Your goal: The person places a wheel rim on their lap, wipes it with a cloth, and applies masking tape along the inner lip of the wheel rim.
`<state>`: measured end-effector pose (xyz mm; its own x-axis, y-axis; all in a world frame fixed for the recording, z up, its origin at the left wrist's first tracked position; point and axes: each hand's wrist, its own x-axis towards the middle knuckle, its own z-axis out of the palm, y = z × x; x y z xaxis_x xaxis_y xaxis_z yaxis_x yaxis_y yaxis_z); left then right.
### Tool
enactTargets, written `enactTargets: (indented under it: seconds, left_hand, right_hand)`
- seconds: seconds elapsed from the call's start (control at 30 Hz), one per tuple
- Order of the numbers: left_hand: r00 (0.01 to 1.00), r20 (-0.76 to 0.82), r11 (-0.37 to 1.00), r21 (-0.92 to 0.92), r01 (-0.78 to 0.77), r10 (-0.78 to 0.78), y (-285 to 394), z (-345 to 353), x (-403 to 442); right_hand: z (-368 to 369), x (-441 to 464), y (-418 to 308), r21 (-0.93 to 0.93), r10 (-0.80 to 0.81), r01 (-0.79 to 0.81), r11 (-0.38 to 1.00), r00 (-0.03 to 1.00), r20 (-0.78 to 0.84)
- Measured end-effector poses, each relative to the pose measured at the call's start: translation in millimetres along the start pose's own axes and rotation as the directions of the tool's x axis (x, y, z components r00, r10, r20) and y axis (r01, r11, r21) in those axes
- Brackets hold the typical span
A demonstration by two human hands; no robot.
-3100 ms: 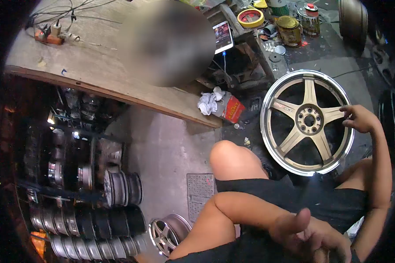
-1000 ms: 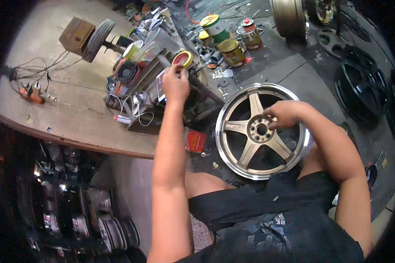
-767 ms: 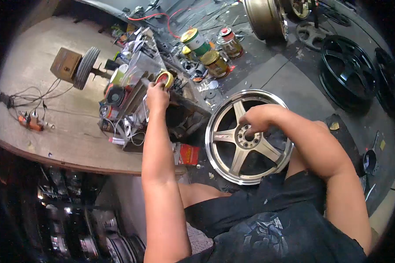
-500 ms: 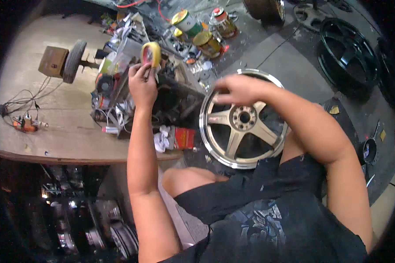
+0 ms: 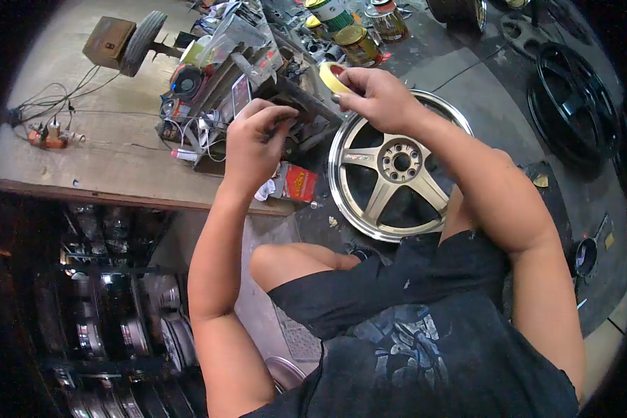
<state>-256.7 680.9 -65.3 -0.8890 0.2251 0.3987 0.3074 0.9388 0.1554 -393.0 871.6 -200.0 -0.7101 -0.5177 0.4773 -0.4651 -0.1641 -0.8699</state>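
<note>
My right hand [image 5: 380, 99] grips a roll of yellow masking tape [image 5: 333, 78] by its edge, above the upper left rim of a wheel rim. The five-spoke wheel rim [image 5: 380, 196], gold with a polished lip, lies in front of my legs. To the left, apart from the tape, my left hand [image 5: 256, 143] has its fingers curled in with dark, dirty tips. Whatever those fingers pinch, if anything, cannot be made out. A red box [image 5: 300, 182] sits just below and right of that hand.
A wooden table [image 5: 111, 164] at left carries a cluttered rack [image 5: 219, 90], cables and a power strip [image 5: 47, 135]. Paint cans [image 5: 357, 46] stand at the back. A black wheel rim [image 5: 575, 104] lies at right. More rims [image 5: 134, 337] fill shelves at lower left.
The masking tape has passed from my left hand to my right hand. My left hand has come down and right, with its fingers curled. The view has shifted slightly.
</note>
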Motion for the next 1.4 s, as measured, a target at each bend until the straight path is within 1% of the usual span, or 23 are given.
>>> enactTargets:
  seconds: [0.13, 0.27, 0.37, 0.43, 0.5, 0.6, 0.63, 0.7, 0.73, 0.77, 0.8, 0.83, 0.9, 0.93, 0.97, 1.03, 1.1, 1.13, 1.23, 1.27, 1.3, 1.37, 1.4]
  left_hand:
    - [0.985, -0.034, 0.980, -0.118, 0.163, -0.168, 2, -27, -37]
    - [0.979, -0.091, 0.972, -0.169, 0.164, -0.182, 22, -53, -80]
    - [0.978, -0.096, 0.974, -0.151, 0.170, -0.185, 31, -65, -113]
    - [0.948, -0.119, 0.921, -0.301, 0.249, -0.296, 32, -62, -136]
    - [0.936, -0.144, 0.895, -0.368, 0.252, -0.323, 24, -48, -155]
    - [0.878, -0.089, 0.713, -0.624, 0.319, -0.470, -3, -8, -169]
    - [0.881, -0.094, 0.706, -0.640, 0.303, -0.463, -18, 9, -171]
    - [0.799, 0.061, 0.489, -0.763, 0.423, -0.598, -44, 51, -172]
    - [0.784, 0.084, 0.398, -0.825, 0.401, -0.615, -50, 78, -174]
    - [0.767, 0.108, 0.298, -0.880, 0.370, -0.633, -55, 107, -176]
    - [0.758, 0.149, 0.116, -0.952, 0.284, -0.636, -67, 144, -186]
    - [0.745, 0.174, 0.043, -0.964, 0.262, -0.644, -64, 166, -192]
    - [0.670, 0.325, -0.026, -0.909, 0.415, -0.667, -53, 191, -205]
    - [0.692, 0.348, 0.011, -0.889, 0.458, -0.632, -44, 184, -207]
    - [0.768, 0.327, 0.080, -0.895, 0.439, -0.551, -42, 184, -213]
    - [0.830, 0.264, 0.253, -0.869, 0.426, -0.491, -32, 171, -222]
    - [0.840, 0.358, 0.243, -0.844, 0.478, -0.407, -39, 182, -235]
    - [0.831, 0.405, 0.096, -0.877, 0.472, -0.381, -37, 188, -236]
    - [0.814, 0.510, 0.118, -0.823, 0.556, -0.276, -36, 163, -231]
    - [0.815, 0.510, 0.003, -0.847, 0.531, -0.275, -34, 154, -231]
    - [0.829, 0.489, 0.007, -0.860, 0.510, -0.272, -35, 146, -231]
    - [0.842, 0.475, -0.199, -0.878, 0.435, -0.256, -37, 139, -235]
    - [0.882, 0.416, -0.228, -0.901, 0.369, -0.219, -39, 138, -237]
  right_hand:
    - [-1, -13, -15, -0.111, -0.185, 0.194, 0.975, 0.979, 0.090]
    - [0, -21, -16, -0.259, -0.264, 0.311, 0.914, 0.943, 0.201]
    - [0, -21, -15, -0.290, -0.189, 0.239, 0.927, 0.964, 0.189]
    - [0, -21, -16, -0.295, -0.153, 0.209, 0.932, 0.967, 0.203]
    - [3, -21, -10, -0.301, -0.115, 0.180, 0.936, 0.968, 0.221]
    - [9, -27, 6, -0.372, -0.019, 0.124, 0.920, 0.961, 0.275]
    - [12, -30, 9, -0.460, 0.083, 0.057, 0.886, 0.957, 0.278]
    - [16, -39, 21, -0.562, 0.183, 0.047, 0.826, 0.920, 0.347]
    - [20, -48, 23, -0.512, 0.143, 0.069, 0.856, 0.921, 0.363]
    - [25, -54, 31, -0.591, 0.278, 0.015, 0.806, 0.873, 0.401]
    - [30, -64, 26, -0.584, 0.326, -0.026, 0.812, 0.850, 0.415]
    - [36, -75, 19, -0.578, 0.370, -0.067, 0.813, 0.826, 0.425]
    - [43, -99, 29, -0.584, 0.309, 0.053, 0.810, 0.808, 0.502]
    - [48, -107, 15, -0.554, 0.307, 0.037, 0.832, 0.801, 0.514]
    - [53, -119, 14, -0.554, 0.354, -0.022, 0.832, 0.790, 0.501]
    - [69, -135, 0, -0.495, 0.252, 0.059, 0.867, 0.805, 0.538]
    - [83, -147, -13, -0.534, 0.306, 0.072, 0.842, 0.752, 0.584]
    - [91, -152, -20, -0.519, 0.318, 0.063, 0.853, 0.725, 0.611]
    - [107, -162, -45, -0.539, 0.379, 0.047, 0.841, 0.660, 0.648]
    - [108, -162, -49, -0.516, 0.343, 0.072, 0.854, 0.667, 0.661]
    - [108, -161, -53, -0.490, 0.305, 0.100, 0.866, 0.671, 0.675]
    - [106, -155, -68, -0.503, 0.307, 0.101, 0.859, 0.684, 0.662]
    - [105, -149, -78, -0.508, 0.325, 0.078, 0.858, 0.682, 0.655]
